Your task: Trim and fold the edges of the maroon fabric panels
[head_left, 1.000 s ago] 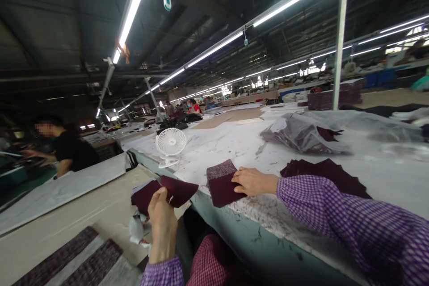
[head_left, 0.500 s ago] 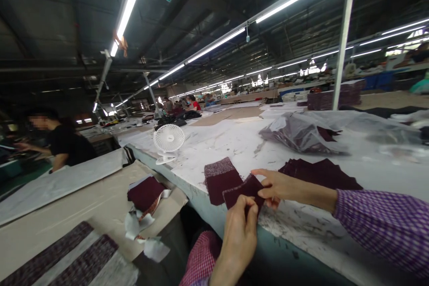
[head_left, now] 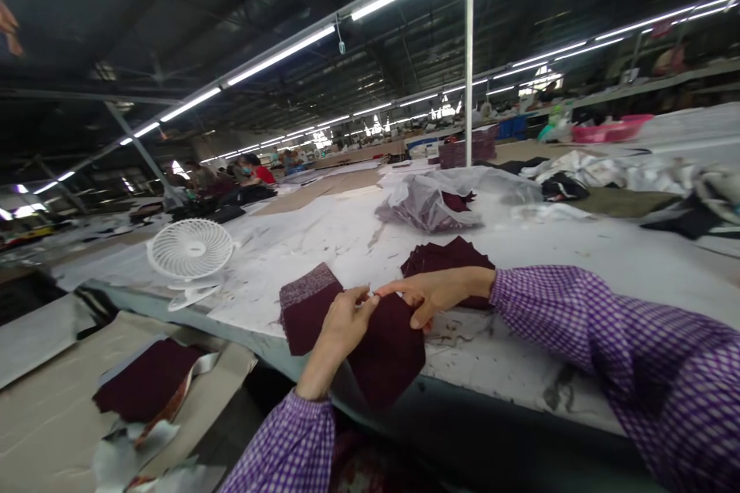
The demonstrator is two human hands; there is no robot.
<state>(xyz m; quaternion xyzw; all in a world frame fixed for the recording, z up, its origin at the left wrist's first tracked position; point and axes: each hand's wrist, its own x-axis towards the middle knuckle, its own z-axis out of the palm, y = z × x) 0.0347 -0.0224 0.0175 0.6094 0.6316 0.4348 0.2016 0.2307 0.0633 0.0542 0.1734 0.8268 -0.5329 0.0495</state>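
A dark maroon fabric piece (head_left: 386, 354) hangs over the table's front edge, held along its top by both hands. My left hand (head_left: 345, 322) pinches its upper left corner, fingers closed. With thumb and fingers, my right hand (head_left: 425, 294) grips the upper right side; its index fingertip meets the left hand's fingertips. To the left lies a stack of maroon pieces (head_left: 309, 320), the top one with a speckled grey-purple band. Another pile of maroon pieces (head_left: 445, 256) sits behind my right hand, partly hidden by it.
A white fan (head_left: 192, 250) stands at the table's left edge. Behind the piles lies a clear plastic bag (head_left: 416, 204) with maroon cloth inside. Lower left, a second surface (head_left: 46, 408) carries maroon fabric and scraps. A metal pole (head_left: 469, 54) rises behind the bag. People sit far off.
The view has swung right. The maroon piece, earlier folded up between my hands, now hangs spread open below them. My hands have come together at its top edge.
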